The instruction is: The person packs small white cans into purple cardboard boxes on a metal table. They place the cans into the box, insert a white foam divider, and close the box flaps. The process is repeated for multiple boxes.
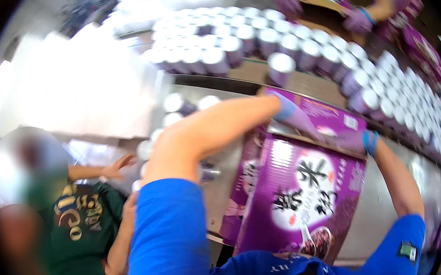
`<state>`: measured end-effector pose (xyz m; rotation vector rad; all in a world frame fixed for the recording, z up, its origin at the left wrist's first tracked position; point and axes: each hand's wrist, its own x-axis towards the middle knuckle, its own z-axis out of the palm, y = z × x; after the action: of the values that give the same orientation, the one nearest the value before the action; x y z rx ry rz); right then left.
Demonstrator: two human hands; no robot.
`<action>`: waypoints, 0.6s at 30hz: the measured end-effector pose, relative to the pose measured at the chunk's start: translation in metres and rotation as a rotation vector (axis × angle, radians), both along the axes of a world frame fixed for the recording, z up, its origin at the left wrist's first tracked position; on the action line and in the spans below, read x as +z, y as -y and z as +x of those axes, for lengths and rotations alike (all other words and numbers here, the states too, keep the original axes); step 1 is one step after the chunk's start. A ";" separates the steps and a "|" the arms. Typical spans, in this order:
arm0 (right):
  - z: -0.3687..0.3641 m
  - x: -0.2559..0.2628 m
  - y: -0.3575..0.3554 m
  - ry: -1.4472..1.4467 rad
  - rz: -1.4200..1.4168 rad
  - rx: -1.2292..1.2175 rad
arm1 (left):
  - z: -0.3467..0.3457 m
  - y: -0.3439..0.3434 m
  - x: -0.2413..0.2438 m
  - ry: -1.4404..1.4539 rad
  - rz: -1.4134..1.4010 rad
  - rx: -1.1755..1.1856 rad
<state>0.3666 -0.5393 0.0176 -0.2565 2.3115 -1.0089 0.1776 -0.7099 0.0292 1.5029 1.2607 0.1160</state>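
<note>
A purple cardboard box [253,222] with a bowl picture and large writing lies on the metal table before me, its printed face up. My left hand [297,115], in a thin purple glove, reaches over to its far edge, fingers down at the rim. Beside it my right hand [350,142], gloved too with a blue band at the wrist, grips that same far edge. The fingertips of both hands come close together there and are blurred. Beyond them a purple flap or panel [333,115] stretches away. Another purple carton [246,191] shows at the left side.
Many white-lidded purple cans [328,53] stand in rows on a ledge beyond the table; one can [280,66] stands apart. More cans [174,102] are at left, near a person in green [81,232]. Another person's gloved hand [359,20] holds an open carton [319,4].
</note>
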 end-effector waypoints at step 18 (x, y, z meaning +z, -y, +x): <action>0.022 -0.007 0.020 -0.112 0.138 -0.363 | -0.110 0.353 0.201 -2.118 0.405 1.498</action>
<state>0.3882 -0.5591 0.0110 0.1735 2.5747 -1.0191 0.0677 -1.0625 0.2304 -0.0483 3.9345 -0.4227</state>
